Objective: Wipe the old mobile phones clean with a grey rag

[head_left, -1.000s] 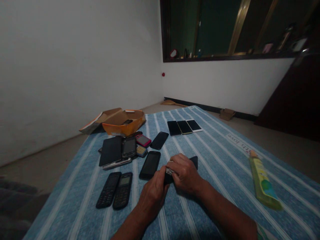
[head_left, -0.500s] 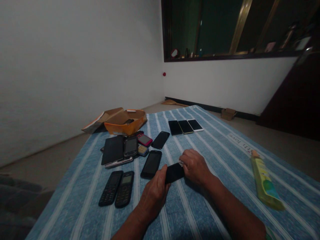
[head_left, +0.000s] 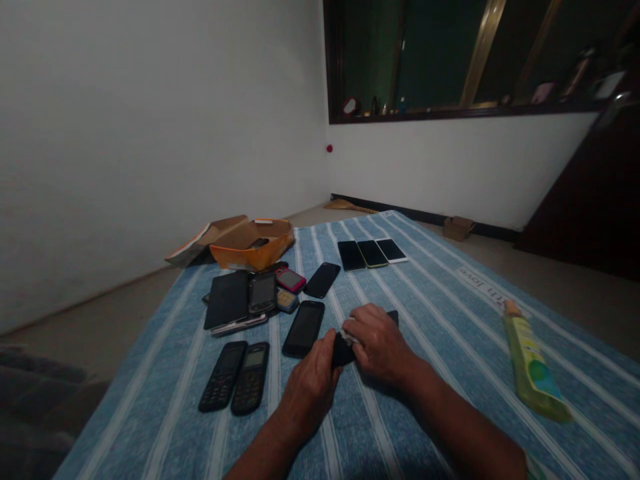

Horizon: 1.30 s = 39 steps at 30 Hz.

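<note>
My left hand (head_left: 310,387) grips the near end of a black smartphone (head_left: 343,350) that lies across the blue striped cloth (head_left: 430,313). Over the phone's screen my right hand (head_left: 380,343) presses a small pale wad, fingers curled on it; what the wad is I cannot make out. The phone's far corner pokes out past my right hand. Another black smartphone (head_left: 303,328) lies just left of my hands.
Two black keypad phones (head_left: 235,377) lie at the near left. A heap of phones (head_left: 250,297) sits before an orange cardboard box (head_left: 250,243). Three smartphones (head_left: 371,253) lie in a row farther back. A yellow-green tube (head_left: 533,363) rests at the right.
My right hand slid to the phone's far end, then back toward my left hand, covering the screen again. My left hand kept its grip.
</note>
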Motion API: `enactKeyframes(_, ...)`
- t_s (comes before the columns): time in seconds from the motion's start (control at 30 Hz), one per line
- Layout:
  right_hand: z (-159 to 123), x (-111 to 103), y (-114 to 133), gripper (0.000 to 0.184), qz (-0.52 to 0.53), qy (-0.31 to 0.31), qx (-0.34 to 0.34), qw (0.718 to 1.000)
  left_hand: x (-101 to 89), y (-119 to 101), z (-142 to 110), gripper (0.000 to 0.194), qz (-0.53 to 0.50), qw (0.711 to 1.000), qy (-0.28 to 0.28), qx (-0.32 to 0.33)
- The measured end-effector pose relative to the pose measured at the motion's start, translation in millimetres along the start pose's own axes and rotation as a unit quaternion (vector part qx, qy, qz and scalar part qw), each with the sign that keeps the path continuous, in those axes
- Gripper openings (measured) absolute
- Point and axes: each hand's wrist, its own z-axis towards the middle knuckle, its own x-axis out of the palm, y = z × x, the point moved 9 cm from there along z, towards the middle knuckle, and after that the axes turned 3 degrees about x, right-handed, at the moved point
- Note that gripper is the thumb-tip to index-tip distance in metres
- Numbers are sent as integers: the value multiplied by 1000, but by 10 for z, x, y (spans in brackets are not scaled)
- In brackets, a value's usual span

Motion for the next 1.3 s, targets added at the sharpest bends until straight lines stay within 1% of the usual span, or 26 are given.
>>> enactKeyframes(0.1, -2, 1, -76, 21, -7, 0, 16, 1000, -1, 5, -8, 57, 5, 1000, 0, 1)
enactKeyframes(0.27, -40, -25, -370, 19, -47, 5, 60, 997, -19, 1, -6, 56, 7, 1000, -4, 5)
enactKeyframes(0.43, -71, -103, -640, 19, -78, 26, 116, 990, -43, -25, -3, 58, 18, 1000, -13, 19)
enactKeyframes(0.57, -88, -172, -768, 21, -105, 38, 164, 980, -45, -29, 2, 58, 19, 1000, -8, 18)
enactKeyframes(0.67, -103, -204, -809, 22, -121, 38, 195, 973, -68, -47, 13, 58, 25, 999, -16, 25)
enactKeyframes(0.77, -97, -212, -795, 23, -125, 37, 204, 970, -96, -73, 25, 58, 32, 998, -28, 37)
enactKeyframes(0.83, -74, -189, -761, 25, -121, 51, 203, 970, -103, -85, 30, 56, 36, 998, -32, 42)
enactKeyframes(0.93, -11, -100, -652, 25, -109, 103, 195, 969, -103, -95, 27, 55, 44, 997, -39, 49)
enactKeyframes(1.0, 45, -33, -528, 26, -100, 136, 184, 968, -92, -93, 20, 55, 47, 997, -40, 49)
enactKeyframes(1.07, 104, 17, -385, 26, -89, 153, 170, 969, -68, -74, 13, 55, 42, 998, -34, 42)
enactKeyframes(1.2, 172, 86, -173, 27, -62, 167, 147, 973, -57, -65, 0, 54, 21, 998, -35, 43)
enactKeyframes(1.3, 166, 100, -156, 27, -52, 166, 143, 974, -67, -77, -9, 55, 15, 998, -40, 49)
